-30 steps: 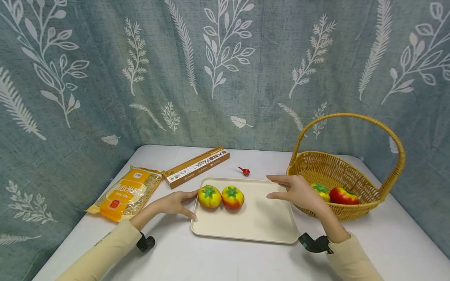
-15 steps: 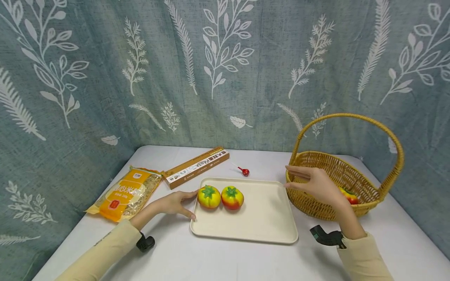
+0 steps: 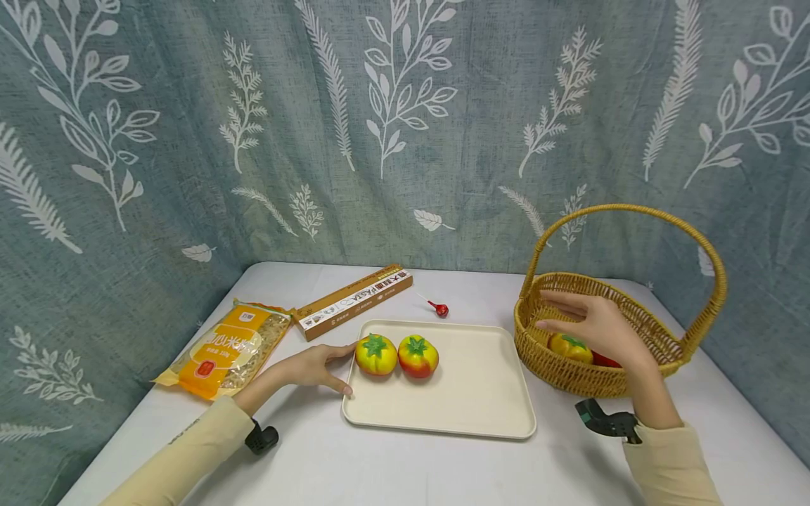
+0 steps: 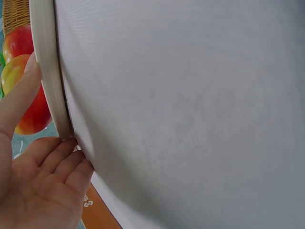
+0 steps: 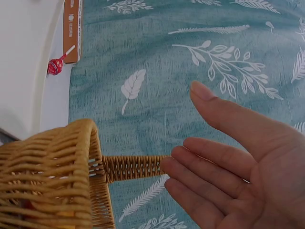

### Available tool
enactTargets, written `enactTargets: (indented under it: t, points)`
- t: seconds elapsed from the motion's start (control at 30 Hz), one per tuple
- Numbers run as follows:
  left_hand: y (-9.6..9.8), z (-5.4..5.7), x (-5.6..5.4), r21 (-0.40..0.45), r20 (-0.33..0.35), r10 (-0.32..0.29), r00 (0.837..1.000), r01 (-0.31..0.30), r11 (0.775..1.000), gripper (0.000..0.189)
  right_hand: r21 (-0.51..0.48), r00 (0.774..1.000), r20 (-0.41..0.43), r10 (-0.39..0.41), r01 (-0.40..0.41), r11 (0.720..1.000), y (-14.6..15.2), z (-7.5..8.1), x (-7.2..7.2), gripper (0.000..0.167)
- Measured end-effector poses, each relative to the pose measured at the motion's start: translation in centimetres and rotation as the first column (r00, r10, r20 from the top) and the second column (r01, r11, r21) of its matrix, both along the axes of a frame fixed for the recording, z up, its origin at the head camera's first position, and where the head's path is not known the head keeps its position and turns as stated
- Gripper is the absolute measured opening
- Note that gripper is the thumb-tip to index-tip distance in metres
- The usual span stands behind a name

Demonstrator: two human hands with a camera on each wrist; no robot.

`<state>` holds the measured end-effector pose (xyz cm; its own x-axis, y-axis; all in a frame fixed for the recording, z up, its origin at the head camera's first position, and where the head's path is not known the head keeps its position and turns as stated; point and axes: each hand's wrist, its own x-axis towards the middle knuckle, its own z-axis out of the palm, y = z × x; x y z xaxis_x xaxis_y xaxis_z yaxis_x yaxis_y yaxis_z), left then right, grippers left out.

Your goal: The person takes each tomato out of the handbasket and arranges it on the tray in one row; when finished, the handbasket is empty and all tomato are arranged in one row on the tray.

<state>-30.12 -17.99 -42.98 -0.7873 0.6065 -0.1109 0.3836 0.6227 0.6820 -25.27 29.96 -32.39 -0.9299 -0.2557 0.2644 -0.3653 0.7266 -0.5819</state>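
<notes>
A cream tray [image 3: 474, 393] lies mid-table with two yellow-red persimmon-like fruits [image 3: 376, 355] [image 3: 418, 356], green-topped, side by side at its left end. At the tray's left edge my left hand [image 3: 316, 365] spreads thumb and fingers along the rim; in the left wrist view its thumb [image 4: 24, 95] lies against the rim. My right hand [image 3: 601, 327] hovers over the wicker basket [image 3: 563, 379], fingers extended, thumb apart, palm bare in the right wrist view. Below it in the basket sit a yellow fruit [image 3: 569, 347] and a red one [image 3: 605, 360], partly hidden by the hand.
The basket's tall handle [image 3: 633, 207] arches above the right hand. Behind the tray lie a red lollipop [image 3: 441, 309] and a long pasta box [image 3: 354, 302]. An orange-labelled grain bag [image 3: 228, 348] is at the left. A patterned curtain [image 3: 405, 140] hangs behind the table.
My right hand has moved right, from above the tray's right end to over the basket, still holding nothing. The left hand, the tray and its two fruits stay where they were.
</notes>
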Motion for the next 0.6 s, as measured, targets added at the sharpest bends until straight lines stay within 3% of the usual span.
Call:
enactTargets:
  t: [0.33,0.6]
  points:
    - [0.1,0.0,0.0,0.003,0.003,-0.002,1.000,0.002,1.000,0.093,0.026,0.999,0.044,0.012,-0.014,1.000,2.5,-0.4,-0.9,0.066]
    - [0.0,0.1,-0.1,0.002,0.012,-0.003,1.000,0.003,1.000,0.093,0.049,0.984,0.149,0.094,-0.102,0.994,4.7,-0.1,-2.6,0.064]
